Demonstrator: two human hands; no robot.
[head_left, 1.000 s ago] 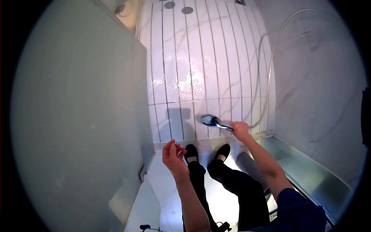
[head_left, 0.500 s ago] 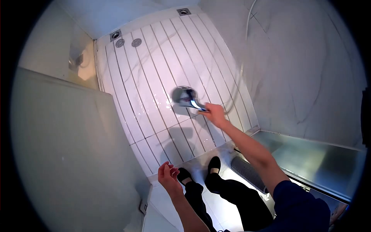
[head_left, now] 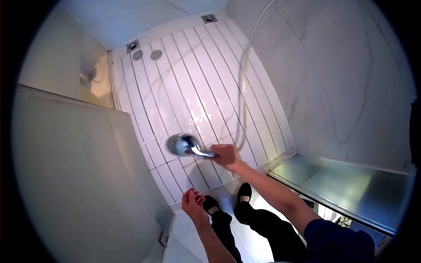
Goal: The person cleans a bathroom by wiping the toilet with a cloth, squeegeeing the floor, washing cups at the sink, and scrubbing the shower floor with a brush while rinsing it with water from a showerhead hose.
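My right hand (head_left: 226, 157) is wrapped round the handle of a chrome shower head (head_left: 182, 144), which is held over the lower part of the white slatted shower floor (head_left: 193, 87). A pale hose (head_left: 244, 87) runs from that hand up toward the top of the view along the right side. Wet glints show on the floor beyond the shower head. Near the shower's front sill, my left hand (head_left: 194, 206) hovers with loosely curled fingers and holds nothing that I can see.
At the left stands a frosted glass door (head_left: 79, 166); another glass panel (head_left: 333, 188) is at the lower right. Along the far edge are square drains (head_left: 132, 46) and round grates (head_left: 156, 55). Marbled wall (head_left: 333, 79) rises on the right. My black shoes (head_left: 244, 192) are by the sill.
My right hand has brought the shower head down and left, closer to me. The hose has swung left over the floor. My left hand has barely moved. A grey cylinder by the right foot is no longer visible.
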